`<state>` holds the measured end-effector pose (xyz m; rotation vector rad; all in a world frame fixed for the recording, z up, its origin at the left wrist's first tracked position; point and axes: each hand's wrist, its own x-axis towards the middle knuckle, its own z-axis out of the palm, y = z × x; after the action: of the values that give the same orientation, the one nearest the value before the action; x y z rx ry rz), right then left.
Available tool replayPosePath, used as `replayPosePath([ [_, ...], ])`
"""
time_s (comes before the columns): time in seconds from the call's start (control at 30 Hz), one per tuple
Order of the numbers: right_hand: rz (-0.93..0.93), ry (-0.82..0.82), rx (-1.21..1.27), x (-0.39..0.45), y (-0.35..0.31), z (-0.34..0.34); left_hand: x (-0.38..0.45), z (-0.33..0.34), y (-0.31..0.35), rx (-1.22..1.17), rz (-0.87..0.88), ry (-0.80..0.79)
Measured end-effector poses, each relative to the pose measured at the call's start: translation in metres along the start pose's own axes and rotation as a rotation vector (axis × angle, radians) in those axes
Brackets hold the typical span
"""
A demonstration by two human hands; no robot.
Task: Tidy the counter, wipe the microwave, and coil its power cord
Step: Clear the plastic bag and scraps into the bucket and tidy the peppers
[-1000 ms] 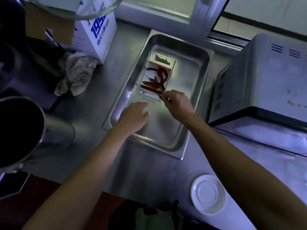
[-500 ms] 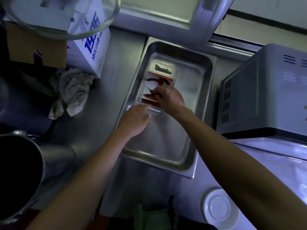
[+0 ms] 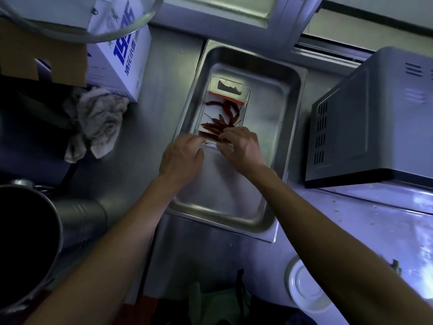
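Observation:
A clear plastic box [image 3: 243,95] holding several dried red chillies [image 3: 222,118] lies inside a steel tray [image 3: 288,127] on the metal counter. My left hand [image 3: 182,158] grips the box's near left corner. My right hand [image 3: 242,145] pinches the near right edge, with its fingertips by the chillies. The grey microwave [image 3: 375,123] stands to the right of the tray, and its power cord is out of view. A crumpled cloth [image 3: 98,123] lies on the counter to the left.
A white and blue carton [image 3: 121,59] stands at the back left under a glass bowl rim [image 3: 131,26]. A large dark pot [image 3: 25,242] fills the near left. A white lid [image 3: 302,287] lies near the front edge. A window frame runs along the back.
My right hand went into the box over the chillies, then drew back to its near edge. My left hand moved forward from the tray floor to the box's near corner.

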<state>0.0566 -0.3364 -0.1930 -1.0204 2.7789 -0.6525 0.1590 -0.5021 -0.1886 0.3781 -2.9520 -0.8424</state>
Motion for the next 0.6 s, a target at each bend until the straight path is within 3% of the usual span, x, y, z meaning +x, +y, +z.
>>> replayPosePath([
  [0.3,0.093,0.075,-0.029,-0.013,0.005,0.009,-0.004,0.004,-0.003,0.215,0.089,-0.145],
  [0.6,0.106,-0.011,0.022,0.01,0.026,0.008,0.02,0.008,-0.006,0.339,0.103,-0.188],
])
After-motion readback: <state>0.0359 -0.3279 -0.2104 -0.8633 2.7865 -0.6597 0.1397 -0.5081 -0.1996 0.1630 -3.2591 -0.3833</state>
